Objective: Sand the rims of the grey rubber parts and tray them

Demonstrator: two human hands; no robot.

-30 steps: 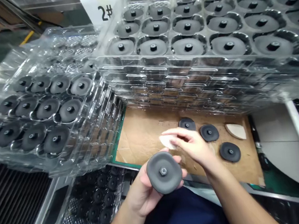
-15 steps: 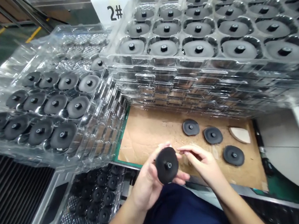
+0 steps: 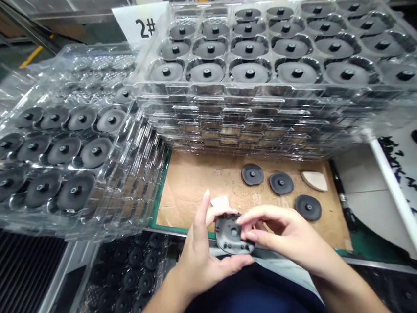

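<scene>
Dark grey in the head view, a rounded disc (image 3: pixel 228 237) with small pegs near its edge sits in the left hand (image 3: pixel 196 261), low in the middle of the frame. That hand curves wide around it, thumb along the lower edge and fingers at the upper edge, index finger pointing up. The right hand (image 3: pixel 287 225) has curled fingers, their tips close together against the disc's right side; whether they pinch anything, I cannot tell. Just above the left hand's fingers shows a flat white piece (image 3: pixel 219 202); whether it is held is unclear.

Right of centre, on a brown cardboard sheet (image 3: pixel 188 178), lie three dark grey discs with central stubs (image 3: pixel 281 183), near a pale wedge-shaped piece (image 3: pixel 314 180). Stacked clear plastic trays (image 3: pixel 226 110) fill the upper right, the top one carrying rows of similar discs; a second clear plastic stack (image 3: pixel 130 183) stands at left. White paper marked "2#" (image 3: pixel 138 23) shows at upper left of centre.
</scene>
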